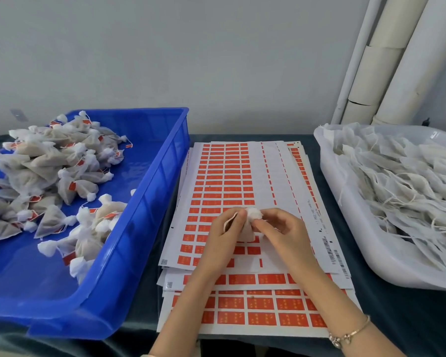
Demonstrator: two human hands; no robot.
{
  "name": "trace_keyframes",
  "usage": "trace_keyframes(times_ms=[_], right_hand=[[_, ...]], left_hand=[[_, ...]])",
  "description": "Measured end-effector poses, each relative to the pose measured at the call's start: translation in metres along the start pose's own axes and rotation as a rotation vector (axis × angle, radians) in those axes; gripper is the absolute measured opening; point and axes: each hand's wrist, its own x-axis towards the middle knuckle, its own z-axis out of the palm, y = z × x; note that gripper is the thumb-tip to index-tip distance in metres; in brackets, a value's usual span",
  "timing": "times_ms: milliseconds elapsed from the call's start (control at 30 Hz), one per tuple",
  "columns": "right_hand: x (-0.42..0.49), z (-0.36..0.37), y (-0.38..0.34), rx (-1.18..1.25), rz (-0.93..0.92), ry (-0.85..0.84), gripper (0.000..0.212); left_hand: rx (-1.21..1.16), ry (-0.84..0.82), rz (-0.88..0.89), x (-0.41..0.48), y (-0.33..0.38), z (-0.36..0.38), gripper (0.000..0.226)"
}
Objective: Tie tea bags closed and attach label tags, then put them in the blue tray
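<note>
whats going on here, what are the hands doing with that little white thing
A person is working on one white tea bag over a stack of red label sheets. The left hand holds the bag and the right hand pinches its gathered top. The blue tray on the left already holds a heap of tied, tagged bags. The white tub on the right is full of flat untied bags.

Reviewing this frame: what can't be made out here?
Head view only.
- Whether the string on the tea bag is tied: the left hand and right hand grip it and cover the neck.
- Print on the red labels: too small, blurred.
- Blue tray left part and white tub right part: cut off by frame edges.
</note>
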Motion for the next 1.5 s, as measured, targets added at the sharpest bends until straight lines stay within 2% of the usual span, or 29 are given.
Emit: trace_keyframes(times_ms=[200, 400, 633, 767, 933, 1100, 1233, 1400, 1500], right_hand=[[-0.002, 0.001, -0.003, 0.122, 0.028, 0.072, 0.01], [-0.003, 0.0, 0.0, 0.049, -0.098, 0.166, 0.016], [-0.009, 0.007, -0.001, -0.342, -0.403, 0.154, 0.019], [-0.009, 0.005, 0.001, -0.399, -0.405, 0.192, 0.016], [-0.009, 0.005, 0.003, -0.435, -0.375, 0.171, 0.019], [-0.009, 0.003, 0.001, -0.363, -0.372, 0.148, 0.02], [-0.009, -0.001, -0.002, -0.235, -0.328, 0.118, 0.024], [-0.012, 0.0, -0.007, -0.138, -0.341, 0.08, 0.026], [-0.012, 0.003, -0.007, -0.156, -0.383, 0.091, 0.028]], left_hand=[[-0.041, 0.063, -0.077, 0.005, -0.006, -0.001, 0.011], [-0.048, 0.078, -0.115, 0.006, -0.004, 0.001, 0.015], [-0.224, 0.075, -0.22, 0.008, -0.002, -0.002, 0.024], [-0.255, 0.06, -0.199, 0.007, -0.002, -0.003, 0.029], [-0.277, 0.045, -0.188, 0.006, -0.001, -0.003, 0.019], [-0.408, -0.067, -0.247, 0.007, 0.002, -0.01, 0.028], [-0.443, -0.119, -0.226, 0.008, 0.003, -0.015, 0.026], [-0.435, -0.078, -0.204, 0.007, 0.004, -0.011, 0.027], [-0.414, -0.06, -0.199, 0.007, 0.004, -0.008, 0.009]])
